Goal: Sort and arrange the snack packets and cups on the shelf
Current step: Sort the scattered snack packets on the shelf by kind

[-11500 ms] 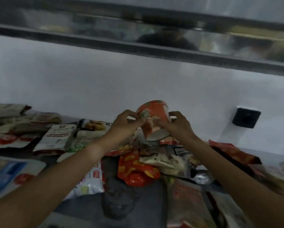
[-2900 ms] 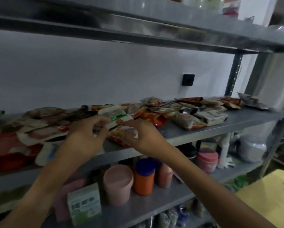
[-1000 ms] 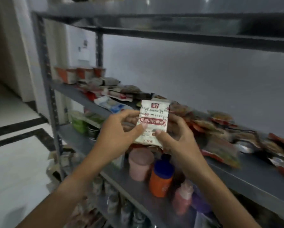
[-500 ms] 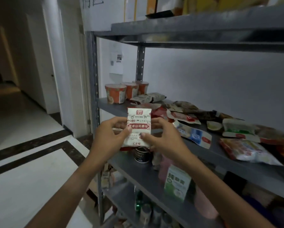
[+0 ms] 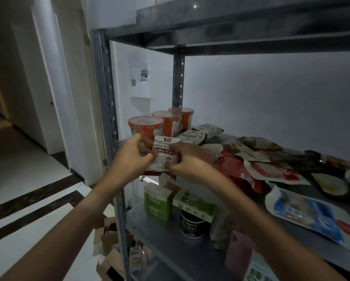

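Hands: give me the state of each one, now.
Left hand: closed on the white snack packet, gripping its left edge.
Right hand: closed on the same packet, gripping its right edge.

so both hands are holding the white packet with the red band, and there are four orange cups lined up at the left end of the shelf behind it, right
Not quite: the head view shows three orange cups, not four. The rest holds: the left hand and right hand both hold the white packet with the red band, and the cups stand in a row at the left end of the shelf behind it.
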